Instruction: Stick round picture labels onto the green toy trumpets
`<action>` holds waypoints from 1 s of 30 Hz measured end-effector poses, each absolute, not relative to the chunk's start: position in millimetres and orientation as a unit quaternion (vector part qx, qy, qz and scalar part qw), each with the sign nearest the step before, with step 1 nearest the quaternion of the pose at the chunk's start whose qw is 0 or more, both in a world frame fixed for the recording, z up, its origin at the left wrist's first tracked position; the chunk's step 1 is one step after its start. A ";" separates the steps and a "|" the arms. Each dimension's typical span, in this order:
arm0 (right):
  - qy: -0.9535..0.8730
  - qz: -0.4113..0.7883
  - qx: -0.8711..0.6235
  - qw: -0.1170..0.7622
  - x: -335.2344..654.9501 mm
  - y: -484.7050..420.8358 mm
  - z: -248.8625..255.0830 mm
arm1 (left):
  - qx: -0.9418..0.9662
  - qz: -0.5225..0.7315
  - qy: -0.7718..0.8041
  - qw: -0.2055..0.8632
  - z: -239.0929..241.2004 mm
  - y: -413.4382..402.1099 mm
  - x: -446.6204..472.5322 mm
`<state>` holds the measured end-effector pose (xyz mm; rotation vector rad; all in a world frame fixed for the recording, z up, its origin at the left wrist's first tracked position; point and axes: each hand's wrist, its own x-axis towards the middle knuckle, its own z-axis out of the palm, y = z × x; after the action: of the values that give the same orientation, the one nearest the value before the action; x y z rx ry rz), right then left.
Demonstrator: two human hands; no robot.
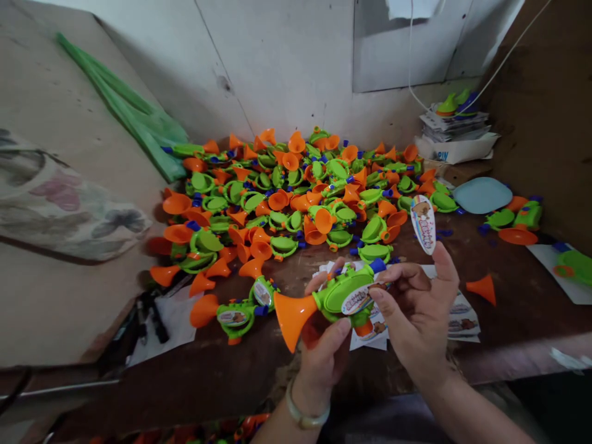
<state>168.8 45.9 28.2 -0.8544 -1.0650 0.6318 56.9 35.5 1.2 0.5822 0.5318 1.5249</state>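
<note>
My left hand (pixel 324 351) grips a toy trumpet (pixel 341 295) with a green body, an orange bell to the left and a blue mouthpiece to the right. An oval printed sticker (pixel 358 300) lies partly over the green oval on its side. The thumb and a finger of my right hand (pixel 411 314) pinch that sticker's right end. A second sticker (pixel 422 223) clings upright to a raised fingertip of the same hand. Sheets of stickers (pixel 462 317) lie on the table behind and under my hands. Two trumpets with stickers on them (pixel 234 317) rest to the left.
A big heap of toy trumpets (pixel 277 200) covers the back of the brown table (pixel 509 330). At the right are a pale blue lid-like piece (pixel 483 195), a loose orange bell (pixel 483 288) and stacked papers (pixel 456 129). Black pens (pixel 155 317) and green plastic (pixel 139 117) are at the left.
</note>
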 end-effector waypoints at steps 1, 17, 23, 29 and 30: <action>-0.488 0.283 -0.383 0.732 167.3 45.5 27.9 | 0.267 0.675 0.231 0.648 1.5 34.8 57.9; -0.498 0.278 -0.391 0.723 167.3 45.8 26.3 | 0.351 0.695 0.271 0.565 -7.9 38.1 63.0; -0.509 0.259 -0.402 0.716 164.7 47.1 25.4 | 0.296 0.701 0.306 0.571 1.1 39.3 69.4; -0.569 0.165 -0.384 0.708 167.9 50.1 24.8 | 0.268 0.719 0.327 0.552 4.9 38.9 72.6; -0.584 0.144 -0.389 0.698 169.9 50.6 25.0 | 0.274 0.724 0.324 0.544 4.0 38.5 72.5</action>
<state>169.9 50.6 25.0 -0.8668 -1.3007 0.3203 72.5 38.5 4.0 0.6500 0.7680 1.7192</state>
